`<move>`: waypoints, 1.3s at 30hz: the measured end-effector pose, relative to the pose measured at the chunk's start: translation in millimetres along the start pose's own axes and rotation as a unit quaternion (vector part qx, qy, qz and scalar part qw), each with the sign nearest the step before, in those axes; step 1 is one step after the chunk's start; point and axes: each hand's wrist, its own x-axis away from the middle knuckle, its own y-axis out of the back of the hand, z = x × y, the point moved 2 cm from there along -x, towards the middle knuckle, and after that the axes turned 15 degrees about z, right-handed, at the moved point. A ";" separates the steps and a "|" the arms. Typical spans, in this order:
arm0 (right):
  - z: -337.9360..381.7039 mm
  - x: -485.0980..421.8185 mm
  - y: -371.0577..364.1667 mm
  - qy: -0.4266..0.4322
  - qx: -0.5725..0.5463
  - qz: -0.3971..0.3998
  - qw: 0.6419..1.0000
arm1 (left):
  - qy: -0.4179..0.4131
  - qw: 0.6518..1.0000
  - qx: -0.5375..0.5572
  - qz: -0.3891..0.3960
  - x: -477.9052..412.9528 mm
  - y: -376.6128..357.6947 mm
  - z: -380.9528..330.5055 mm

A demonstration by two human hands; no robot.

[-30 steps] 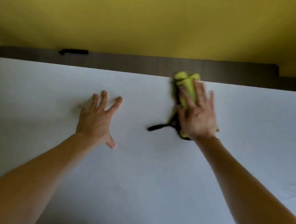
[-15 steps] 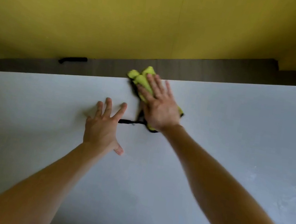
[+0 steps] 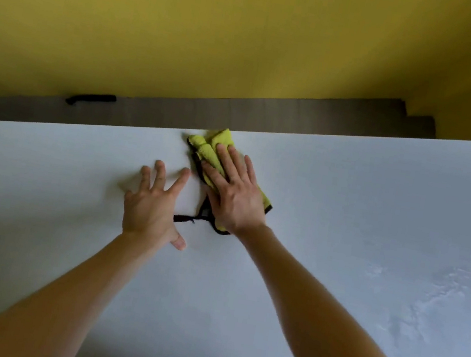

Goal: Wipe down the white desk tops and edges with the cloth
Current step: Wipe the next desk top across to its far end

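Cloth (image 3: 212, 148) on the desk (image 3: 345, 213) lies beneath the right grip (image 3: 235, 199), fingers straight; left grip (image 3: 150, 205) splayed flat beside.

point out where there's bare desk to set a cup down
Free: the desk left of the left hand, and the wide stretch right of the right hand, partly streaked. Crowded: the middle by the far edge, where the right hand presses the cloth close beside the left.

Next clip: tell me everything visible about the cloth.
The cloth is yellow-green, fluffy like microfibre, edged in black, with a thin black strap trailing toward the left hand. It lies bunched in folds on the white desk, its tip at the far edge. The right hand presses flat on it, fingers straight, covering its middle.
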 end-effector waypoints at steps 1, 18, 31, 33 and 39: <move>-21.5 4.6 3.7 0.012 0.023 0.007 1.000 | -0.001 1.000 -0.001 0.002 -0.9 -0.2 -0.2; -128.6 70.6 23.5 0.049 0.025 0.026 0.998 | -0.083 0.975 0.046 -0.199 23.6 -16.3 -85.0; -242.8 112.8 50.0 -0.045 -0.047 -0.037 0.997 | -0.132 0.908 0.135 -0.373 5.8 -63.0 -235.2; -197.3 120.7 29.2 0.073 -0.026 -0.003 0.997 | -0.134 0.903 0.136 -0.385 2.8 -62.9 -233.9; -302.1 125.7 58.3 0.036 -0.022 -0.012 0.999 | -0.130 0.907 0.135 -0.377 -1.5 -66.4 -235.3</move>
